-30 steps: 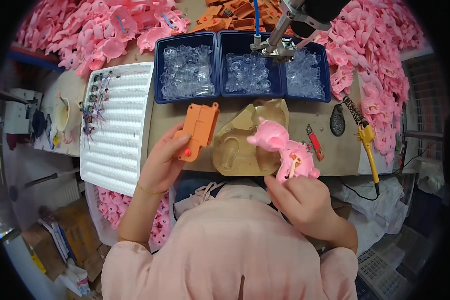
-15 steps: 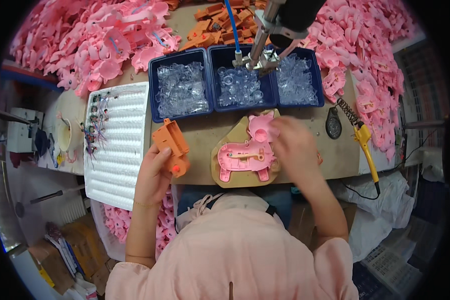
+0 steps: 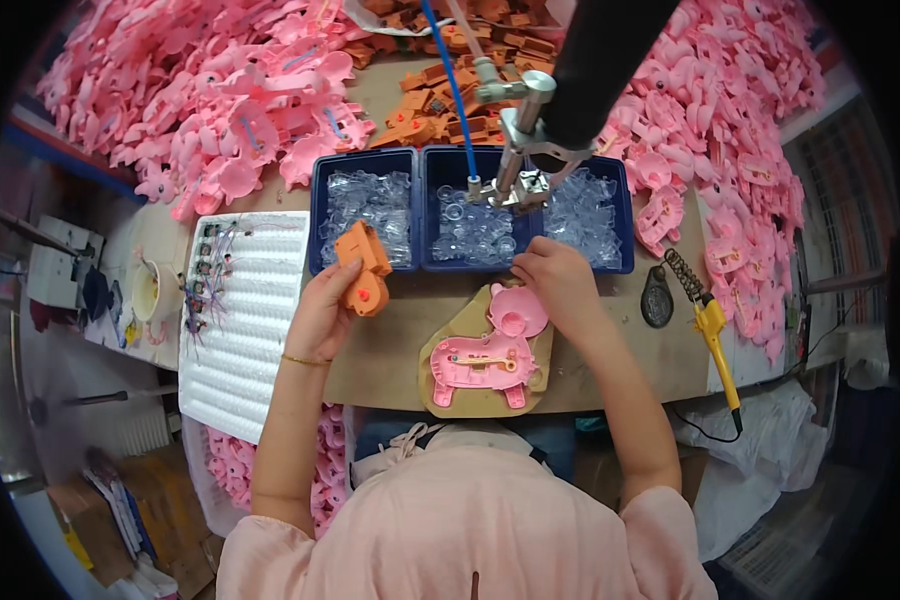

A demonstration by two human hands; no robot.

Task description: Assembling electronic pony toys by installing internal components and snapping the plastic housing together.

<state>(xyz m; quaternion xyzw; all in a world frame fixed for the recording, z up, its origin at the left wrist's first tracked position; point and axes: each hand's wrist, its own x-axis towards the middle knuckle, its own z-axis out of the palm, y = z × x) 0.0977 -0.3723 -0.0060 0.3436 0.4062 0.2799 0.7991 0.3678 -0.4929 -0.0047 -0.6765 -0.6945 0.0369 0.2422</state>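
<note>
Where a second ago the right hand (image 3: 555,285) carried the pink toy shell (image 3: 485,355) in the air, now pressing its head end down into the tan jig (image 3: 440,385), seated for assembly; left hand (image 3: 322,315) gripping the orange part (image 3: 362,265), raised beside the blue trays (image 3: 417,165)

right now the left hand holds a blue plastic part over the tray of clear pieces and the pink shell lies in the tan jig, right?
Not quite: the plastic part in the left hand is orange, not blue, as the head view shows. It is over the blue tray of clear pieces, and the pink shell lies in the tan jig.
</note>
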